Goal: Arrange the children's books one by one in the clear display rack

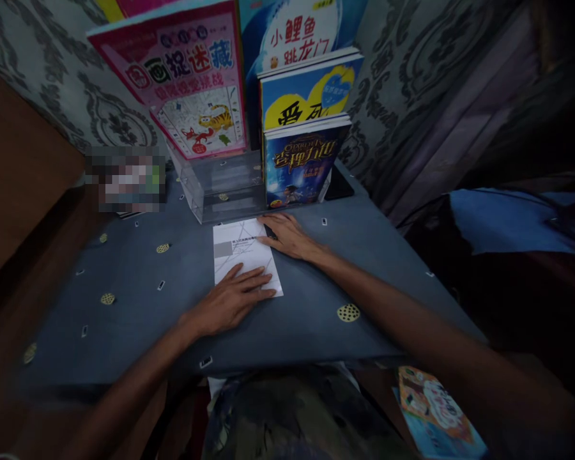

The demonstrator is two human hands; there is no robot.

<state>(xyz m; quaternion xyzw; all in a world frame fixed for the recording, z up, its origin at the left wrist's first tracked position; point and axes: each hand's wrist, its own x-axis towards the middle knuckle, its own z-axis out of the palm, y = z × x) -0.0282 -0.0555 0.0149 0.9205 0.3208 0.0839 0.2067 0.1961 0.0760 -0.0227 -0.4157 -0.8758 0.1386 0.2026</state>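
A white booklet or sheet (239, 246) with dark thin lines and a grey block lies flat on the blue-grey tablecloth (138, 275). My left hand (234, 297) rests over its lower part, fingers spread and pointing right. At its upper right edge lies my right hand (287, 236), fingers extended, with the fingertips touching the paper. Neither hand grips anything. Just behind the paper stands a clear acrylic rack (220, 182).
The rack holds a pink book (196, 83), a dark blue book (301, 166) and several others. A blurred stack (131, 179) sits at the back left, and a dark flat object (339, 185) at the rack's right. Lower right, below the table edge, are colourful books (436, 409).
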